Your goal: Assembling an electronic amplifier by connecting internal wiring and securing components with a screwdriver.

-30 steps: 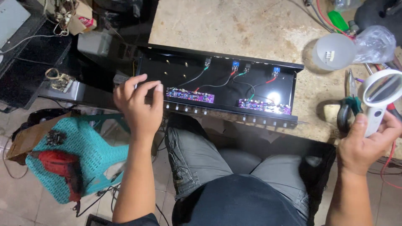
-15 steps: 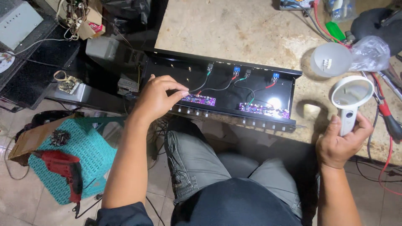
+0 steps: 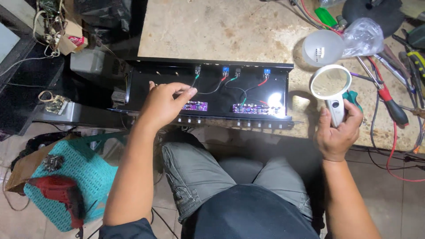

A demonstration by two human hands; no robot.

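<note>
Chassis (image 3: pixel 133 88) open on tabletop (image 3: pixel 212 31) — boards exposed.
Left hand (image 3: pixel 164 104) rests inside, fingers spread; right hand (image 3: pixel 338 132) grips magnifier (image 3: pixel 331 86) — ready to inspect.

Inventory, placed relative to the black chassis (image 3: pixel 208 95):
- Open black chassis: one.
- Purple circuit boards (image 3: pixel 195 106) inside it: two.
- Hands: two, the left hand (image 3: pixel 163 104) over it, the right hand (image 3: pixel 338 132) to its right.
- White magnifying glass (image 3: pixel 331 84), to its right: one.
- Red power drill (image 3: pixel 57 191), below and left: one.
- Teal mesh bag (image 3: pixel 84 172), below and left: one.
</note>
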